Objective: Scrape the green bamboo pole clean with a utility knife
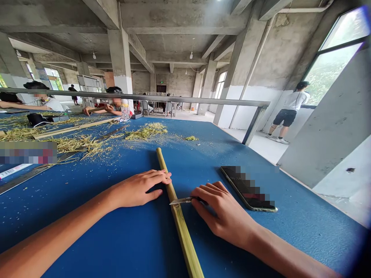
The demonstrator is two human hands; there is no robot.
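Observation:
A long, pale green bamboo stick (182, 227) lies on the blue table, running from the bottom edge toward the middle. My left hand (142, 189) bends its fingers over the upper part of the stick, the thumb stretched out at its left side. In my right hand (217, 206) is a small knife (181, 200), its handle mostly hidden by my closed fingers. The thin blade lies across the stick at a node, just below my left fingers, and points left. A dark-screened phone (247, 189) rests on the table beyond my right hand.
Heaps of plant shavings (147, 131) and crumbs lie on the table's far left. Another pale strip (75, 128) lies there too. A metal rail (139, 96) crosses behind. People sit across the table; one person (290, 106) stands by the window.

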